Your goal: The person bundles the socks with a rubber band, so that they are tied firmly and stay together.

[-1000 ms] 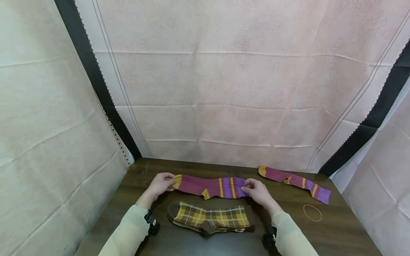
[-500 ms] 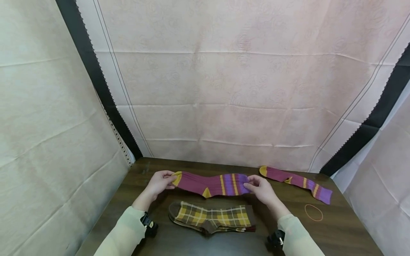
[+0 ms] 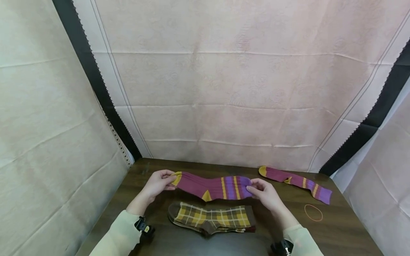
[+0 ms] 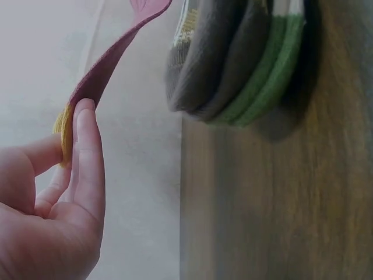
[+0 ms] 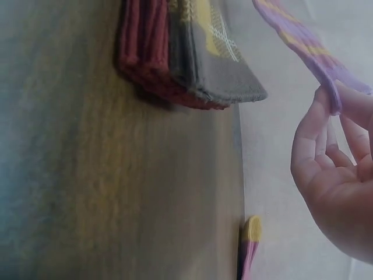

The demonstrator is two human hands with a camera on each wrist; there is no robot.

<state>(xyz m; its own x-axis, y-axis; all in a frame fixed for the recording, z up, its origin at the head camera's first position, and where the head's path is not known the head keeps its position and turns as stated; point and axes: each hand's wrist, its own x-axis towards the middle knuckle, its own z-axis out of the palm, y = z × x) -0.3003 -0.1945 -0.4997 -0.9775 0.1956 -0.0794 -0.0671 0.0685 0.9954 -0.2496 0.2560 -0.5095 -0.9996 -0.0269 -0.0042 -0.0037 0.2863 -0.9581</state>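
Observation:
A maroon sock [image 3: 198,183] with a yellow toe and heel and a purple striped cuff stretches between both hands. My left hand [image 3: 159,185] pinches its yellow toe between thumb and fingers, seen close up in the left wrist view beside the toe [image 4: 66,140]. At the other end my right hand [image 3: 265,193] pinches the purple cuff [image 5: 326,79]. Nearer the body, just below the held sock, lies a stack of folded socks [image 3: 213,218], a brown and yellow plaid one on top. Green and dark red socks show underneath it in the wrist views.
A matching maroon sock [image 3: 296,181] lies flat at the table's back right. In front of it is a thin tan rubber band [image 3: 313,212]. The dark wooden table [image 3: 339,231] is bordered by pale cloth [image 3: 224,106] at the back and sides.
Both hands keep their pinch on the sock. The right hand has shifted slightly right with the cuff, drawing the sock a little longer. The stack, the other sock and the band stay put.

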